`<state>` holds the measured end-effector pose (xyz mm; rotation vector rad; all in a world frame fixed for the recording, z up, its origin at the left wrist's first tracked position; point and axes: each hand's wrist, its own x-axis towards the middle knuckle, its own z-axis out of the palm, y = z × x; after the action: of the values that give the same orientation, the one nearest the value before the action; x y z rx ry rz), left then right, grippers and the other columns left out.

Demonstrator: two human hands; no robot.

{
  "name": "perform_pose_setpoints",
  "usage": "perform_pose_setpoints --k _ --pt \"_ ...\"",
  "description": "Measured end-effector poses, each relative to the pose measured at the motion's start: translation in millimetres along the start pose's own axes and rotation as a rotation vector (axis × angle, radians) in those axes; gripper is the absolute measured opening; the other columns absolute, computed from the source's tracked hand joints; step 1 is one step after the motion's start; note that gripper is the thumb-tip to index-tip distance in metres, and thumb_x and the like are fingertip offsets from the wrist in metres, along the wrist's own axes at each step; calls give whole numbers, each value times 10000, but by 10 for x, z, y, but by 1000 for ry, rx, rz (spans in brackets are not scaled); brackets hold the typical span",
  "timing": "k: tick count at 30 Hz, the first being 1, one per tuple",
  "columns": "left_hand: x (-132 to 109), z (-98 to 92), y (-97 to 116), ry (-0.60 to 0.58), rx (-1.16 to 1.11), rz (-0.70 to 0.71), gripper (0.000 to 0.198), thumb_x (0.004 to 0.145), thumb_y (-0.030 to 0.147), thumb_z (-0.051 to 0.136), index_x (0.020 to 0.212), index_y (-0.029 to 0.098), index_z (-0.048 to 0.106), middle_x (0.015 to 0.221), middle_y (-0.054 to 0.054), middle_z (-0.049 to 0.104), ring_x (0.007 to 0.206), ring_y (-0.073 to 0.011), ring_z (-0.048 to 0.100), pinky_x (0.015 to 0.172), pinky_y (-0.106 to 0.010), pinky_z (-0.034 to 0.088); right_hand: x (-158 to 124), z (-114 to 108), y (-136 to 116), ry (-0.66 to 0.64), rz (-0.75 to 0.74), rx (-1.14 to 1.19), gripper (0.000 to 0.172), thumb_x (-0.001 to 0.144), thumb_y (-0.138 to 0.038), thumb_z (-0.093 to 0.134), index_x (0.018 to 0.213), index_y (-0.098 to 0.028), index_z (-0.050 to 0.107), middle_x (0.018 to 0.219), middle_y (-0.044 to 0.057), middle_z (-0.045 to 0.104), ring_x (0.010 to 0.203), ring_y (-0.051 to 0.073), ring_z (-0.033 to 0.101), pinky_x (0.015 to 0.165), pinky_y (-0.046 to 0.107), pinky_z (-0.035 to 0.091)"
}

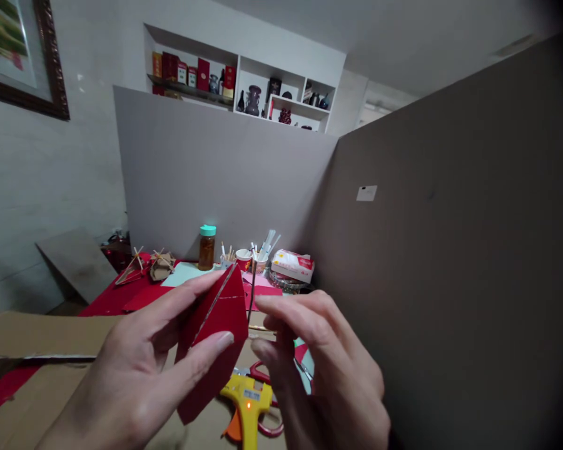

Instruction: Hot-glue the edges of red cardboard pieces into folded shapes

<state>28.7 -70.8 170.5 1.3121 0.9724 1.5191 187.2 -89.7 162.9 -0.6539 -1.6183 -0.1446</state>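
My left hand point(145, 362) grips a folded red cardboard piece point(220, 337), its thumb on the near face and its fingers around the left side. Pale, bare edges show along the fold. A thin dark strip or flap point(252, 290), seen edge-on, stands at the piece's right side. Beside this strip is my right hand point(323, 362), fingers bent, with a gap between thumb and index finger; whether the fingertip touches the strip I cannot tell. Below the cardboard lies a yellow glue gun point(248, 397) with its orange light lit. Red-handled scissors point(271, 431) are partly hidden behind it.
Brown cardboard point(42, 400) covers the near table. Farther back stand a brown jar with a teal lid point(207, 247), cups holding straws and sticks point(261, 262), and a white-and-red box point(292, 265). Stick models point(134, 269) lie left. Grey partitions point(225, 175) enclose the back and right.
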Motion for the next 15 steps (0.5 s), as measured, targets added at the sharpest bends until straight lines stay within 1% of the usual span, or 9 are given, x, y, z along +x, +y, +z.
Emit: perform_pose_setpoints --k 3,5,9,12,15 --pt "-21 4 -30 5 69 7 440 571 434 914 998 443 810 1001 59 824 846 -239 774 711 -237 639 -29 48 45 -26 -88 -147 327 932 -101 611 1250 -169 652 973 65 667 773 161 599 678 317 572" --pt "-14 -12 -56 6 104 12 431 582 448 902 1003 454 809 1025 56 822 859 -252 772 683 -246 641 -32 55 90 -50 -128 -209 359 916 -76 595 1259 -167 645 950 70 667 763 174 595 661 337 569" --pt "11 -31 -61 -7 143 64 389 590 430 903 966 471 814 1067 76 815 913 -239 764 785 -236 627 -22 40 139 -37 -184 -301 390 891 -24 550 1251 -148 637 952 95 659 777 193 580 624 343 547" --pt "21 -25 -42 -45 126 58 382 595 455 904 964 483 811 1060 87 816 915 -226 768 801 -214 619 -6 22 134 -55 -211 -348 383 885 10 536 1241 -103 622 969 123 653 816 204 569 648 345 534" --pt "39 -43 -60 -46 139 81 387 602 453 905 976 480 809 1063 90 817 937 -218 770 830 -195 607 19 12 124 -79 -241 -394 345 888 18 542 1203 -99 618 927 115 650 775 194 533 633 333 507"
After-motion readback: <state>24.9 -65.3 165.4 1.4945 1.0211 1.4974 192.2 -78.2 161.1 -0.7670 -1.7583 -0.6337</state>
